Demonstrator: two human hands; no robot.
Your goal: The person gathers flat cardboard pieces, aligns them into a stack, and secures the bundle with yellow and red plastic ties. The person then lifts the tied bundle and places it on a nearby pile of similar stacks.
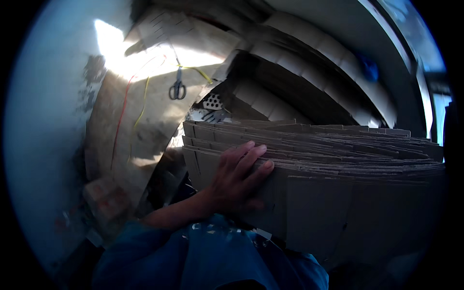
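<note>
A thick stack of flattened brown cardboard boxes (319,203) stands on edge in front of me and fills the lower right. My left hand (237,176) lies against its near face. The fingers are stretched out and spread, with their tips at the upper edges of the sheets; the thumb rests lower on the face. My right hand does not show; the cardboard takes up that side of the view.
At the upper left, black-handled scissors (177,90) lie on a sunlit pale surface (162,116) with a red cord (123,104) and a yellow strap (142,107). A carton (107,197) stands below by the wall. More cardboard stacks (309,72) lie behind, beside a perforated piece (212,102).
</note>
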